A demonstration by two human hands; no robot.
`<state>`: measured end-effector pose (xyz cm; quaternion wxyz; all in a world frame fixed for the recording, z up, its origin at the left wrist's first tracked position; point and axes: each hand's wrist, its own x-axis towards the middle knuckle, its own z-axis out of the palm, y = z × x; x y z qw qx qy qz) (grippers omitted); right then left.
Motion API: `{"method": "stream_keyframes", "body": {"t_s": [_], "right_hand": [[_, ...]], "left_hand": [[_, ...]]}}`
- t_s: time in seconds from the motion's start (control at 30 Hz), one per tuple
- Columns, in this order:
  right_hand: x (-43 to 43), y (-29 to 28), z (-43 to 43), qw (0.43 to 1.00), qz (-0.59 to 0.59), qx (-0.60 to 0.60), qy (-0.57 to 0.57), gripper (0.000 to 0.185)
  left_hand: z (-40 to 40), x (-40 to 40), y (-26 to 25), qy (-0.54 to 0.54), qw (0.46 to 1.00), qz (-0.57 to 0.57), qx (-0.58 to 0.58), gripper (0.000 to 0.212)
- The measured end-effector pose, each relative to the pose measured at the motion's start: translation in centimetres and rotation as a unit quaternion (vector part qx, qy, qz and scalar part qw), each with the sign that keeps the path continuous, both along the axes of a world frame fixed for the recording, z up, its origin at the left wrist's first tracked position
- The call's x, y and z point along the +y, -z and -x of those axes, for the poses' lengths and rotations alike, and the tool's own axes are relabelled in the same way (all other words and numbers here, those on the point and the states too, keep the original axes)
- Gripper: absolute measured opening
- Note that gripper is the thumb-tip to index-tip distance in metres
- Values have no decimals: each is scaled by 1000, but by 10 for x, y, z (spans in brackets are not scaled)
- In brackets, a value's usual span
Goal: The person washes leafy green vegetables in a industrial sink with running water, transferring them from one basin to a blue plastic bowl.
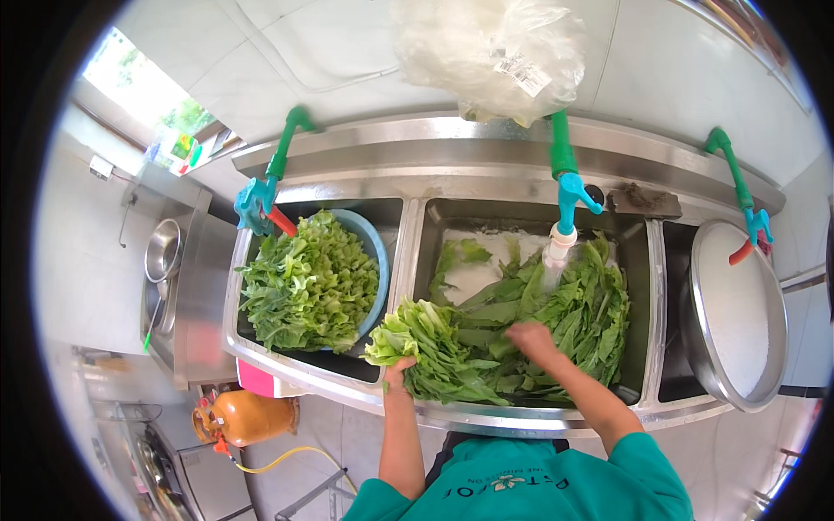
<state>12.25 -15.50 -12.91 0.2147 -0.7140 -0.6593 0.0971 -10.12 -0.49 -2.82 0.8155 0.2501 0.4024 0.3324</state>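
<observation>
My left hand [397, 374] grips a bunch of leafy greens [433, 352] by its pale stem ends, over the front left corner of the middle sink basin. Above the middle of that basin is my right hand [534, 342], blurred and close to the long loose leaves [580, 306]; whether it grips a leaf I cannot tell. Water runs from the blue-handled tap [570, 202] onto the leaves, which lie in water. In the left basin a blue plastic tub [376, 267] holds a heap of green lettuce [313, 286].
A large steel bowl [739, 316] with whitish contents rests over the right basin. Blue-handled taps [257, 198] on green pipes stand at left and right. A clear plastic bag [495, 58] hangs above the middle tap. An orange gas cylinder [251, 417] stands on the floor at left.
</observation>
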Motion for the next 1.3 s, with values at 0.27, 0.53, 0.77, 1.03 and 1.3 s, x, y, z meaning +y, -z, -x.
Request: {"method": "stream_keyframes", "body": {"t_s": [0.27,0.53,0.77,1.03,1.3], "right_hand": [[16,-62,-33,750,-22,588,301,26],[24,-67,-10,696,-100,647,293,19],[25,-47,21,773,-45,597,208,21],[16,-69,8,861,-81,484,135,31],[-55,-90,-58,821,346,411,192,37]], "left_hand": [[-1,-2,16,79,997,-14,-6,61],[-21,-27,38,169,985,42,4,52],[-34,-33,54,193,970,85,-122,63],[-42,-31,37,131,985,88,-72,65],[-9,1,12,71,990,17,-125,65]]}}
